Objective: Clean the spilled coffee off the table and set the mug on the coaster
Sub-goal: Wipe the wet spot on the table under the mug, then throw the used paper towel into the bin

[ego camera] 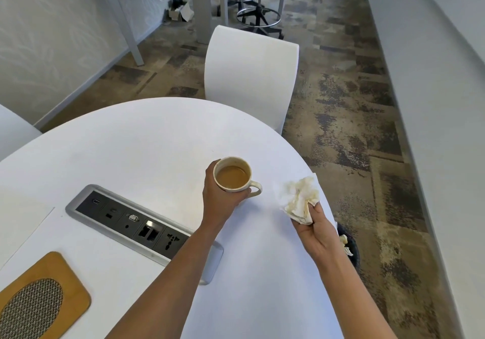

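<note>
While the cream mug (232,174) is gripped round its body by the left hand (221,196), fingers and thumb curled about it, its handle is turned to the right. Light brown coffee is seen inside, below the stained rim. Whether the base touches the white table (131,141) cannot be told. A crumpled paper napkin (299,198), stained brown, is pinched in the right hand (319,229) near the table's right edge, just right of the mug and apart from it. The wooden coaster (39,299), with a woven centre, is located at the near left of the table, well apart from the mug. A recessed socket panel (136,223) lies between them. A white chair (252,76) stands beyond the far edge.
</note>
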Tool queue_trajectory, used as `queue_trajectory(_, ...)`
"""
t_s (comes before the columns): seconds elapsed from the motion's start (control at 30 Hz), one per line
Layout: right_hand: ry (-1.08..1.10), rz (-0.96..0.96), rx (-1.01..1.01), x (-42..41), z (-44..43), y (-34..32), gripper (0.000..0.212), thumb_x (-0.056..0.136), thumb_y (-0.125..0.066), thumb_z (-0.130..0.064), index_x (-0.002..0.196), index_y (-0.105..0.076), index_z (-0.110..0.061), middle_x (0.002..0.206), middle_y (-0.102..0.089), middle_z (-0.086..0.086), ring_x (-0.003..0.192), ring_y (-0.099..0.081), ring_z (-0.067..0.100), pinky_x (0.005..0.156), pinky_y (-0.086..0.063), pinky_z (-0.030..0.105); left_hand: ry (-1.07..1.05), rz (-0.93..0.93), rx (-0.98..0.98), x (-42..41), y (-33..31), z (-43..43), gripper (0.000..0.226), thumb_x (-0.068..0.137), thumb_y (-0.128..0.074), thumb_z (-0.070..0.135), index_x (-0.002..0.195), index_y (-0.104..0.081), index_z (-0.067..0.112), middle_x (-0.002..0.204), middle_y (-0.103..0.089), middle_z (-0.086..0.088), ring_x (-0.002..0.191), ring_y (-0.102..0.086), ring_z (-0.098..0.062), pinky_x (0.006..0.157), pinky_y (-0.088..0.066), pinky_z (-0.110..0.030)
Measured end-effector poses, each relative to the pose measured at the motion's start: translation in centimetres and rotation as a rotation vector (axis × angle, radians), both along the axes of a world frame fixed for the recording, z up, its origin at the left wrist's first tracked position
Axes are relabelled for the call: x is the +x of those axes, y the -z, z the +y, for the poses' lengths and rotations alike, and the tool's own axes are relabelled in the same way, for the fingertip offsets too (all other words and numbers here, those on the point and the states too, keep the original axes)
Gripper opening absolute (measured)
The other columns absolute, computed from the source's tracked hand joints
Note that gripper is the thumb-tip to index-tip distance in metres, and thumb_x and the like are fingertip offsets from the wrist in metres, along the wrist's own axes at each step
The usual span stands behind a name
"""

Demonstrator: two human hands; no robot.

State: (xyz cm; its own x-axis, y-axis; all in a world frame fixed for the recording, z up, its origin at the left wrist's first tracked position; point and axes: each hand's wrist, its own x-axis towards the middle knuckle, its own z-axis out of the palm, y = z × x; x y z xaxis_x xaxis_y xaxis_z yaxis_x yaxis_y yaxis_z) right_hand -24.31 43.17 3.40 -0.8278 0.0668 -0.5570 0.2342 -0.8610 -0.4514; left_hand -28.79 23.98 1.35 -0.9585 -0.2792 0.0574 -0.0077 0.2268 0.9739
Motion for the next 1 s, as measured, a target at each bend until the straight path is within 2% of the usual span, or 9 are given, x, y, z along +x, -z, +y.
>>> queue_trajectory(0.13,-0.025,0.010,-0.012,-0.2,-0.5,-0.2,0.029,0.100,-0.034,-0.006,0.110,-0.058,-0.019,0.085,-0.076,0.001,0.073,-0.073,0.015,0.062,-0.060,0.030,0.000,0.013,0.001,0.2,0.0,0.1,0.084,0.048,-0.092,0.023,0.119,-0.048,0.032,0.118,-0.056,0.021,0.109,-0.052,0.004,0.084,-0.041,-0.007)
queue_trajectory(0.27,-0.026,-0.006,0.050,0.1,-0.8,-0.2,0.030,0.099,-0.037,-0.003,0.103,-0.061,-0.021,0.094,-0.069,0.003,0.071,-0.068,0.013,0.058,-0.058,0.021,0.003,-0.021,0.002,0.3,0.2,0.1,0.092,0.048,-0.092,0.024,0.126,-0.043,0.028,0.125,-0.054,0.014,0.115,-0.052,-0.004,0.091,-0.043,-0.021)
queue_trajectory(0.4,0.015,-0.023,0.067,0.6,-0.9,-0.5,0.029,0.097,-0.039,0.003,0.097,-0.062,-0.015,0.099,-0.063,0.006,0.079,-0.065,0.016,0.059,-0.057,0.018,0.046,-0.107,0.020,0.3,-0.1,0.0,0.111,0.051,-0.092,0.021,0.139,-0.024,0.027,0.140,-0.041,0.003,0.124,-0.045,-0.015,0.099,-0.041,-0.030)
queue_trajectory(0.47,0.026,-0.019,0.071,1.0,-1.2,-0.8,0.028,0.097,-0.038,0.004,0.092,-0.061,-0.012,0.098,-0.063,0.008,0.069,-0.070,0.014,0.059,-0.057,0.016,0.065,-0.115,0.039,0.6,-0.3,-0.3,0.117,0.052,-0.091,0.016,0.142,-0.016,0.023,0.145,-0.033,-0.003,0.130,-0.039,-0.017,0.106,-0.037,-0.034)
queue_trajectory(0.57,0.040,-0.024,0.051,1.9,-1.7,-1.3,0.028,0.096,-0.036,0.008,0.088,-0.058,-0.009,0.093,-0.060,0.013,0.058,-0.070,0.012,0.056,-0.057,0.017,0.033,-0.143,0.000,1.8,-0.5,-0.4,0.118,0.054,-0.090,0.017,0.144,-0.013,0.019,0.149,-0.024,-0.006,0.135,-0.028,-0.017,0.108,-0.027,-0.028)
queue_trajectory(0.7,-0.038,0.029,0.067,3.6,-2.4,-2.2,0.046,0.097,-0.036,0.006,0.077,-0.074,-0.011,0.084,-0.073,0.010,0.063,-0.072,0.011,0.055,-0.057,0.018,-0.141,-0.128,-0.072,5.0,-0.8,0.4,0.100,0.065,-0.084,0.021,0.143,-0.022,0.014,0.149,-0.028,-0.005,0.137,-0.020,-0.022,0.110,-0.022,-0.031)
queue_trajectory(0.8,-0.092,0.052,0.095,5.2,-2.7,-3.0,0.035,0.094,-0.038,0.006,0.091,-0.070,-0.006,0.098,-0.072,0.008,0.078,-0.072,0.014,0.061,-0.058,0.021,-0.259,-0.080,-0.127,7.9,-1.6,1.5,0.075,0.074,-0.075,0.013,0.137,-0.034,0.010,0.142,-0.039,-0.009,0.132,-0.029,-0.027,0.109,-0.031,-0.043)
queue_trajectory(0.9,-0.107,0.103,0.081,6.7,-3.1,-3.7,0.019,0.091,-0.051,0.001,0.097,-0.069,-0.001,0.098,-0.075,0.010,0.083,-0.073,0.016,0.062,-0.057,0.022,-0.173,-0.073,-0.143,10.1,-3.0,3.0,0.055,0.082,-0.069,0.017,0.130,-0.044,0.008,0.135,-0.047,-0.009,0.127,-0.035,-0.027,0.104,-0.035,-0.040)
queue_trajectory(1.0,-0.085,0.076,0.147,8.1,-3.7,-3.7,0.021,0.092,-0.048,0.003,0.101,-0.067,-0.001,0.103,-0.070,0.010,0.089,-0.069,0.019,0.067,-0.060,0.024,0.009,-0.156,0.007,11.5,-5.0,4.4,0.037,0.089,-0.061,0.027,0.122,-0.054,0.013,0.124,-0.058,-0.003,0.116,-0.049,-0.019,0.097,-0.042,-0.033)
